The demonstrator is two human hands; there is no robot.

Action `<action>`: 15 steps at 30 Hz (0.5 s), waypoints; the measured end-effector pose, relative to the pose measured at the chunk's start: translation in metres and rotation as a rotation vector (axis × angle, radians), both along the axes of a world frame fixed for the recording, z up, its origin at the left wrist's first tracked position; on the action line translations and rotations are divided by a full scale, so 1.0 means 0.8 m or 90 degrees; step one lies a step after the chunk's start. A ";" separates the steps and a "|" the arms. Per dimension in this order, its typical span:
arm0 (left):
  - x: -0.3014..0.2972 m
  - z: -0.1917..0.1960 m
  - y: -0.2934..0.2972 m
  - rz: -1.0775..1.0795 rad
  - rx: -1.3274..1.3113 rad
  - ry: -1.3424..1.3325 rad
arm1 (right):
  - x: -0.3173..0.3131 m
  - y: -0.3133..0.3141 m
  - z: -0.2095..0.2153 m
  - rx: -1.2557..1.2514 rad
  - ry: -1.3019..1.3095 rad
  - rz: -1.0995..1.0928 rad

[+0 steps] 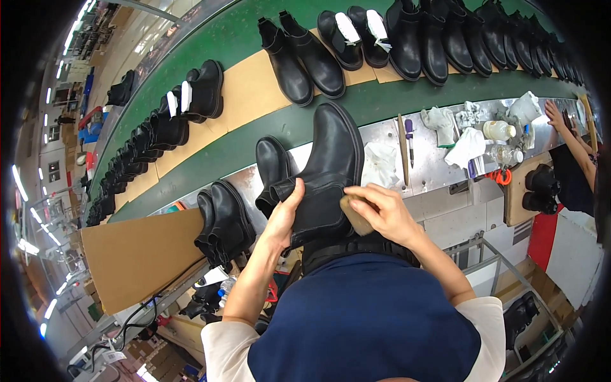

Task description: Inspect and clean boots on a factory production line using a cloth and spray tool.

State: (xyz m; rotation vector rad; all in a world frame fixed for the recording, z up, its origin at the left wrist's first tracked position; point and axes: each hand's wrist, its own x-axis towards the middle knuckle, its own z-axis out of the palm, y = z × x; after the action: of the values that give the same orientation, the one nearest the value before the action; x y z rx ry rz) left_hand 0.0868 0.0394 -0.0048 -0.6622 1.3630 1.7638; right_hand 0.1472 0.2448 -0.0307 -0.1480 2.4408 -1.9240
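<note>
A dark blue apron fills the foreground. Above it, the left hand clasps the ankle of a black leather ankle boot, held upright over the grey metal bench. The right hand pinches a tan rubbing block against the boot's heel side. Left of the boot lies a flat brown cardboard sheet. Beyond it, white paper tags sit in black shoes on the green conveyor belt. The boot's lower shaft is hidden.

Glossy smooth leather boot
</note>
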 end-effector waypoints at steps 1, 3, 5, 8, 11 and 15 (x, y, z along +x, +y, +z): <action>-0.001 0.002 -0.003 -0.002 0.005 -0.018 | 0.004 0.005 0.004 -0.014 -0.032 0.031; 0.003 -0.006 -0.008 0.008 0.047 -0.048 | -0.006 -0.003 0.012 -0.076 -0.035 -0.103; 0.001 -0.003 -0.001 -0.004 0.040 -0.041 | -0.032 -0.014 0.012 -0.098 -0.075 -0.159; 0.001 0.004 0.006 -0.004 -0.028 0.016 | -0.014 -0.021 0.000 -0.027 -0.040 -0.101; 0.002 -0.005 -0.007 0.032 0.014 -0.020 | 0.015 -0.015 0.013 -0.037 -0.064 -0.020; 0.004 -0.014 -0.005 0.042 0.040 -0.042 | -0.023 -0.022 -0.006 0.007 -0.036 -0.090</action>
State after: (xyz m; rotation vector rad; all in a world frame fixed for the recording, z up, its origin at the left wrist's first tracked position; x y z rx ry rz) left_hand 0.0903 0.0356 -0.0160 -0.7314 1.2487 1.8131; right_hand 0.1284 0.2269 -0.0353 0.0810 2.4862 -1.9380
